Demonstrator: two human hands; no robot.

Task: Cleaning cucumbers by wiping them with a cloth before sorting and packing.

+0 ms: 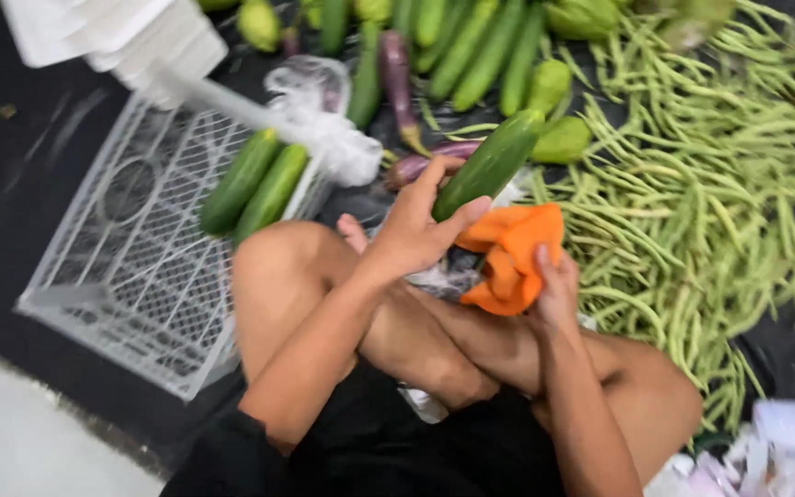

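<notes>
A heap of green beans (710,184) covers the floor's right side; a white crate (131,248) holds two cucumbers at left. The left hand (416,230) grips a cucumber (489,164), the right hand (549,285) an orange cloth (508,258): wiping, it seems; cloth must meet skin.

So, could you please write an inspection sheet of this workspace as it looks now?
Surface: black ground sheet.
Job's things: left hand holds a cucumber; right hand holds an orange cloth.
Clutter: two cucumbers in a white crate; green beans; eggplants; clear plastic bag.
Grippers: both hands closed on their things.
Cables: nothing seen.
Surroundings: more cucumbers; pale floor.
</notes>
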